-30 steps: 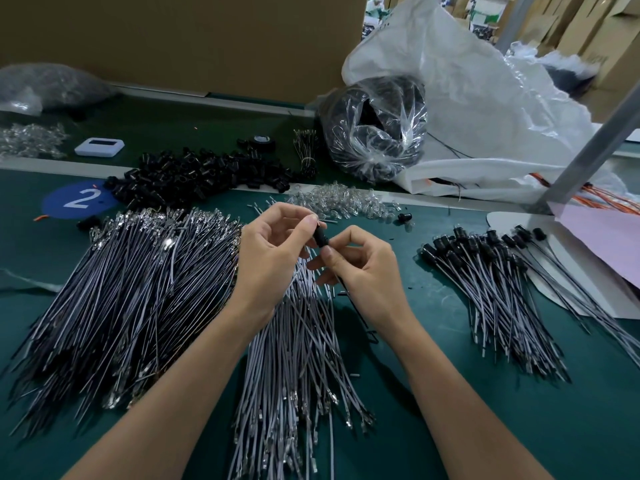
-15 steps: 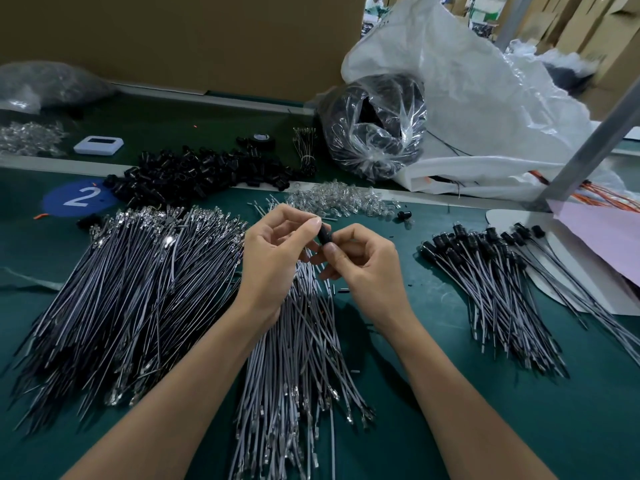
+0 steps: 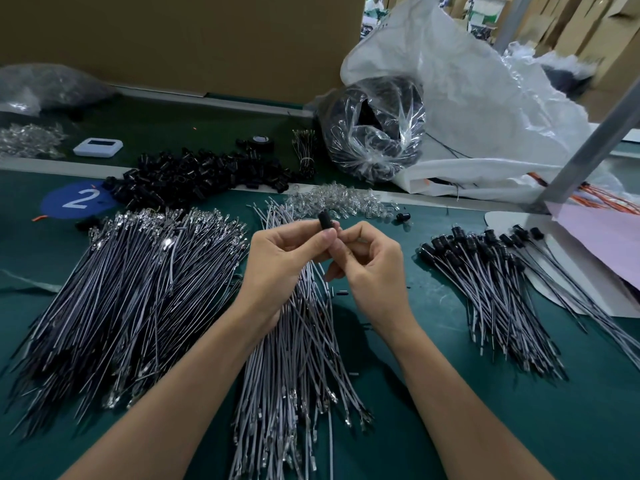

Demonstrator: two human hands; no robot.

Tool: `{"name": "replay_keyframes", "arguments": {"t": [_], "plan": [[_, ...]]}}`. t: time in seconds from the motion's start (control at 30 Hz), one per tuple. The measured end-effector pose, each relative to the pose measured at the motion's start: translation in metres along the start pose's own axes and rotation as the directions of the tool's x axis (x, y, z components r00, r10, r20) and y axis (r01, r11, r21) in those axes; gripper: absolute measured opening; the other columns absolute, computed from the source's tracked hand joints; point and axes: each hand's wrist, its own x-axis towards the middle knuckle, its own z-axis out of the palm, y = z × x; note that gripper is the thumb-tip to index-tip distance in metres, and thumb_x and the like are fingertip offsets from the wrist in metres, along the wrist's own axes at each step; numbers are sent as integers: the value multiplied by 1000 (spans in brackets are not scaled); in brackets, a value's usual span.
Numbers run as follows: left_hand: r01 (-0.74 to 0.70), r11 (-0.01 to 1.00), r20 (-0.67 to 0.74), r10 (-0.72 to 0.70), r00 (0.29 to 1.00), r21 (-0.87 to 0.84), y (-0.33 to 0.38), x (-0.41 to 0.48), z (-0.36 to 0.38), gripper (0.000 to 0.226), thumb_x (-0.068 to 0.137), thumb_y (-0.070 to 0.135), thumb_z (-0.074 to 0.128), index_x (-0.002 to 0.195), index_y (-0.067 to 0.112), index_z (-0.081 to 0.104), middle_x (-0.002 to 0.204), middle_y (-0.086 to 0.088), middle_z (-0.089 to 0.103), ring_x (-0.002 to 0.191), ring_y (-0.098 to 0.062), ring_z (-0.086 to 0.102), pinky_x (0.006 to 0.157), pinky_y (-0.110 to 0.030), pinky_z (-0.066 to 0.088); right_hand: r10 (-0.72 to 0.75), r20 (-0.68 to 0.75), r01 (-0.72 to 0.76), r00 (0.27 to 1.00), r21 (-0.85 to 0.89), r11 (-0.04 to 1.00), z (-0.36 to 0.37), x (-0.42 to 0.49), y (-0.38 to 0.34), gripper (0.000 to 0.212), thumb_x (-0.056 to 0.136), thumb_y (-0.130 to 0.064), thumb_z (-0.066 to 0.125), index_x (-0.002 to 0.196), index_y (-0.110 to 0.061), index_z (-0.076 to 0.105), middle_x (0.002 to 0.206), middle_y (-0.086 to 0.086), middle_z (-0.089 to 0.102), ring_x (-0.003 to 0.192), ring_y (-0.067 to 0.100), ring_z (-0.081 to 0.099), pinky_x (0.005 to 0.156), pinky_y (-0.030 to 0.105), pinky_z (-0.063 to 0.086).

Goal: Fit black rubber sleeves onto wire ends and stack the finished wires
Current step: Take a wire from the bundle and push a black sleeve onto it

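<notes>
- Black rubber sleeve [image 3: 325, 220]: held upright over the middle wire pile [image 3: 298, 341], pinched between the curled fingertips of left hand [image 3: 284, 261] and right hand [image 3: 375, 271]
- Clear plastic bag [image 3: 374, 133]: filled with dark goods, kind not discernible
- White sack [image 3: 485, 98]: contents hidden
- Finished wires [image 3: 485, 282]: stacked to the right

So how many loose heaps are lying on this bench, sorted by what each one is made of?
Bare wire heaps: 2
Sleeved wire heap: 1
Loose black sleeve heap: 1
Clear part heaps: 2
Total: 6 heaps
</notes>
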Motion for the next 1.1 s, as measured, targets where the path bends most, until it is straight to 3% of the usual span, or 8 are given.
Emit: {"name": "replay_keyframes", "arguments": {"t": [0.3,0.43,0.5,0.6,0.67,0.8,0.9,1.1], "plan": [[-82,996,-57,80,995,-29,1,-4,7,12,84,10,67,92,7,75,86,-4,77,78,-14,73,63,-19,55,-8,71,-3,997,152,988,4,-4,-2,19,90,2,63,75,-8,57,77,4,69,57,9,66,51,22,52],[-106,994,-114,104,988,-13,4,-8,12,14,91,4,63,89,11,75,84,0,77,76,-8,72,62,-17,54,16,93,-31,995,153,988,10,-3,1,13,89,-2,65,78,-8,60,71,3,71,59,21,67,57,36,57],[-109,994,-177,106,978,-5,12,-5,12,19,92,8,62,83,17,76,84,1,77,79,-8,71,65,-16,53,6,122,-17,992,88,996,11,-7,3,13,85,-1,67,75,-6,61,69,3,70,61,21,68,61,40,59],[-189,947,-394,75,916,-260,38,15,-9,17,97,20,58,88,19,72,84,3,76,85,-10,70,74,-21,51,1,324,52,946,-153,987,15,-25,8,16,81,9,69,73,-4,64,69,-7,70,66,6,70,64,22,56],[-232,923,-396,98,913,-306,46,27,-26,17,98,23,54,92,17,69,84,4,76,85,-12,72,75,-22,53,-6,277,57,961,-176,983,17,-31,7,21,84,6,69,74,-11,62,71,-3,72,66,1,69,65,16,52],[-78,973,-316,5,949,-218,28,19,-31,16,96,21,54,97,12,67,86,0,77,86,-15,74,73,-22,57,5,127,18,992,-181,983,14,-19,6,24,88,0,68,75,-18,59,72,1,73,63,3,68,63,18,52],[-9,977,-255,-47,966,-214,22,18,-24,15,95,17,54,97,8,67,86,-3,77,83,-16,74,65,-20,57,18,77,-7,997,-146,989,11,-13,7,20,88,-1,68,77,-16,61,71,1,73,63,12,70,60,26,56],[79,976,-199,-121,972,-205,12,15,-16,15,97,11,53,101,2,65,91,-7,77,89,-19,74,68,-21,57,79,47,-80,996,15,997,3,-7,6,10,93,-5,63,84,-10,62,75,9,74,60,17,66,59,24,52]]}}
